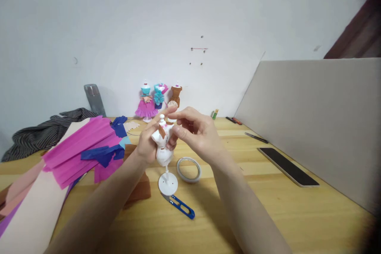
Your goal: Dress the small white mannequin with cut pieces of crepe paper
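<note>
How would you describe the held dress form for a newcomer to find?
Above the wooden table, the left hand holds a small white dress form on a round-based stand, beside the right hand. Unlike the three dressed forms by the wall, it is mostly bare, with small brown scraps.

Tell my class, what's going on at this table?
A person's left hand holds a small white mannequin, with brown pieces on its upper body. The right hand is at its shoulder; whether it pinches anything is unclear. A tape roll and blue snips lie near its base, and three dressed mannequins stand behind, by the wall.
</note>
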Demonstrator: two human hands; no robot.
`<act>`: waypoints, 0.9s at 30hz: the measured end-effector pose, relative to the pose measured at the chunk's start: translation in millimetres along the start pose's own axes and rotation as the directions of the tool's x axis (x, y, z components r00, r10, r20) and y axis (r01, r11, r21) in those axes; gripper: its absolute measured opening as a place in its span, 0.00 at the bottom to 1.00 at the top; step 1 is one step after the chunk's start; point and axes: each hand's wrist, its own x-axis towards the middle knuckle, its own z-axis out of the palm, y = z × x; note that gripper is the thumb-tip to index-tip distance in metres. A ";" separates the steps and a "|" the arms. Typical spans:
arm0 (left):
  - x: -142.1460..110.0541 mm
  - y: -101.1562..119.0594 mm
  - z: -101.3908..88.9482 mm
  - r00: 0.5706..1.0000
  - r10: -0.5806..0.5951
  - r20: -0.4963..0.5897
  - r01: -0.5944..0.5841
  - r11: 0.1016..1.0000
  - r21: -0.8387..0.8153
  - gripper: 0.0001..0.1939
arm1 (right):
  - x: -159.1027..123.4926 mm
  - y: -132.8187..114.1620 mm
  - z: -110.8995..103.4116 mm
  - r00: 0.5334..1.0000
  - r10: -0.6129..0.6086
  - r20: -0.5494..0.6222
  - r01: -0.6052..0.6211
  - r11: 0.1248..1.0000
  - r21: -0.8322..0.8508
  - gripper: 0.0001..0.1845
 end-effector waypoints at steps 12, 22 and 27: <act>-0.2 -1.2 7.3 0.998 -0.020 0.055 0.020 1.000 0.012 0.26 | 0.0 -6.9 3.1 0.980 0.161 0.119 -0.191 0.934 0.303 0.07; 1.0 -3.8 3.0 0.999 -0.017 0.037 0.016 1.000 0.009 0.26 | -0.5 -9.7 3.6 0.975 0.185 0.123 -0.216 0.920 0.328 0.08; 1.3 -3.0 4.2 1.000 -0.016 0.024 0.015 1.000 0.021 0.26 | -0.2 -8.5 3.6 0.975 0.179 0.131 -0.213 0.917 0.338 0.08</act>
